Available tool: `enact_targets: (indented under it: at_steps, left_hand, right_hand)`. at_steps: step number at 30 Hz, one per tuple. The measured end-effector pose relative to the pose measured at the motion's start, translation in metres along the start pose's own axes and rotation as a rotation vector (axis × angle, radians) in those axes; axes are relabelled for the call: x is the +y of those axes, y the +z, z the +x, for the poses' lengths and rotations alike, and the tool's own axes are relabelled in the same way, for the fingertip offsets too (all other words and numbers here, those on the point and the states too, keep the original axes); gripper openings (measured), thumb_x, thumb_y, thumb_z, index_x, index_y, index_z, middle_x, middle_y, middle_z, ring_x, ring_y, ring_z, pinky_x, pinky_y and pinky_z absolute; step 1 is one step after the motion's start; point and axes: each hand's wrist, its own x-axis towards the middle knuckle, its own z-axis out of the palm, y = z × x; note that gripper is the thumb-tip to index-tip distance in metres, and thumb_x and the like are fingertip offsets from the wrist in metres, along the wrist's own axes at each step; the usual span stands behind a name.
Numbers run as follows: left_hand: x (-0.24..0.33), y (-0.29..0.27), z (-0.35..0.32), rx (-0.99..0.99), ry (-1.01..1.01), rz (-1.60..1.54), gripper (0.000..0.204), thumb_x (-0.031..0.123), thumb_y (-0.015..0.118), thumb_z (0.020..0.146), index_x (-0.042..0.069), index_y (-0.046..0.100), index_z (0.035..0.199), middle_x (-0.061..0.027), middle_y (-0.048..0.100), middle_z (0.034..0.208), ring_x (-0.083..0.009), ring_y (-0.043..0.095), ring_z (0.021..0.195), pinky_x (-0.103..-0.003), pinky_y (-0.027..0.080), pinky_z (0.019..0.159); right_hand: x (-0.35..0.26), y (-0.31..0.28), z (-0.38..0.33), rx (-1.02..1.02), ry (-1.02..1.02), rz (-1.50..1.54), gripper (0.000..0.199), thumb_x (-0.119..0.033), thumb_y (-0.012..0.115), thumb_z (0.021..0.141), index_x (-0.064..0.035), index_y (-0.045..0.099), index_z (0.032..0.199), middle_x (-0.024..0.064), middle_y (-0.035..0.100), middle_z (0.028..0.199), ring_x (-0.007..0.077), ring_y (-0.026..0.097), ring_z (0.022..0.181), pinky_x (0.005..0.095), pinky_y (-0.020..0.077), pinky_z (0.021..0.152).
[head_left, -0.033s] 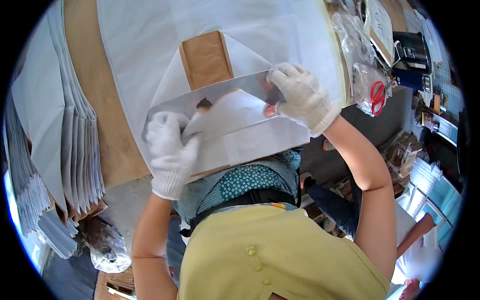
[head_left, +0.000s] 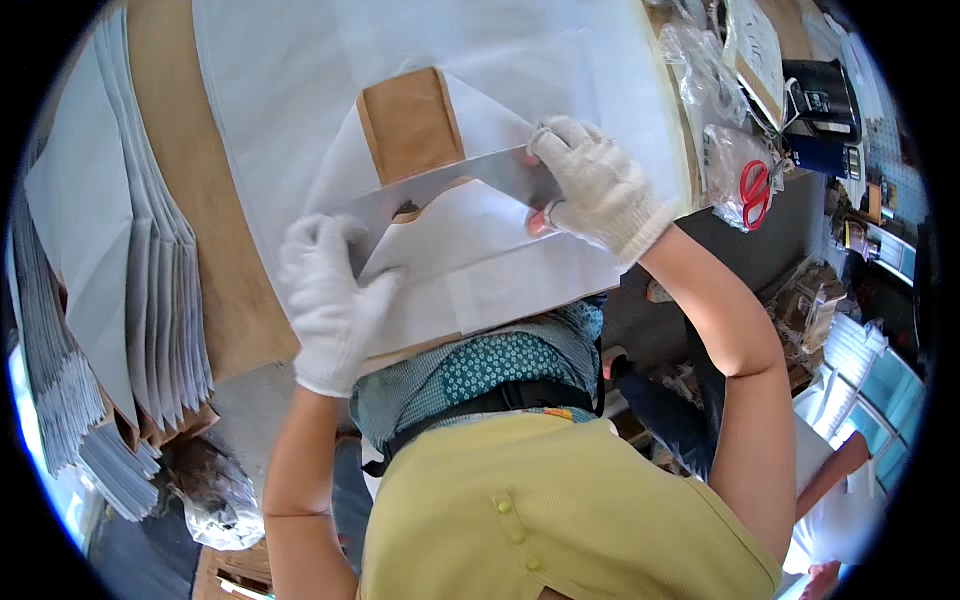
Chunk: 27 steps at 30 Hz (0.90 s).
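A partly folded paper bag [head_left: 480, 290], white outside and brown inside, lies at the table's near edge. Its far end shows a brown rectangular panel [head_left: 412, 125] between slanted white folds. A shiny metal strip [head_left: 400, 200] crosses the bag, partly under a white flap [head_left: 465, 225]. My right hand [head_left: 600, 185], in a white knit glove with reddish fingertips, grips the strip's right part, fingers at its far edge and thumb at the flap. Over the strip's left end lies my gloved left hand [head_left: 335, 300], fingers spread and thumb apart on the paper.
White sheets [head_left: 290, 80] cover the brown tabletop [head_left: 235, 260]. A stack of folded white bags [head_left: 110, 260] stands at the left. To the right are red-handled scissors [head_left: 755, 195], clear plastic bags [head_left: 700, 75] and a black container [head_left: 825, 100]. Another person [head_left: 840, 500] is at lower right.
My left hand has shifted slightly left and its thumb and fingers have spread. The flap now covers more of the metal strip. My right hand has barely moved, slightly left.
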Motion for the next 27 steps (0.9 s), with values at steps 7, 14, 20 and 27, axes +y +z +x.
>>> enact_targets:
  at_steps: [7,14,20,27]
  left_hand:
    - [0.011,-0.008,0.067,-0.067,-0.365,-0.052,0.065,0.020,0.087,0.068,0.013,0.069,0.130,-0.0159,0.061,0.113,-0.0316,0.061,0.108,-0.047,0.051,0.094]
    - [0.003,0.005,0.046,0.070,0.135,-0.083,0.019,-0.005,0.075,0.076,0.005,0.080,0.091,-0.0090,0.061,0.096,-0.0254,0.059,0.096,-0.036,0.048,0.086]
    - [-0.007,0.023,0.033,0.028,0.112,-0.242,0.023,-0.007,0.077,0.074,0.007,0.082,0.091,-0.0089,0.059,0.103,-0.0228,0.060,0.101,-0.032,0.049,0.091]
    - [0.037,0.001,0.026,-0.330,0.119,-0.247,0.027,0.011,0.076,0.077,0.010,0.079,0.104,-0.0112,0.061,0.112,-0.0277,0.056,0.111,-0.039,0.048,0.097]
  right_hand:
    - [0.023,0.017,0.024,0.200,-0.069,-0.237,0.113,-0.041,0.097,0.060,-0.0182,0.046,0.158,0.0170,0.022,0.174,0.0432,0.016,0.161,0.0482,0.0161,0.131]
    - [0.032,0.029,-0.004,0.188,-0.160,0.039,0.087,-0.039,0.091,0.069,-0.0255,0.059,0.149,0.0082,0.031,0.172,0.0411,0.021,0.160,0.0519,0.0161,0.131]
    - [0.035,0.062,-0.024,0.465,-0.296,0.024,0.049,-0.035,0.072,0.089,-0.0205,0.069,0.137,0.0062,0.057,0.155,0.0338,0.041,0.153,0.0522,0.0203,0.130]
    - [-0.025,0.060,0.010,0.467,-0.479,0.128,0.040,-0.030,0.065,0.093,-0.0182,0.070,0.131,0.0033,0.065,0.145,0.0267,0.054,0.142,0.0464,0.0314,0.127]
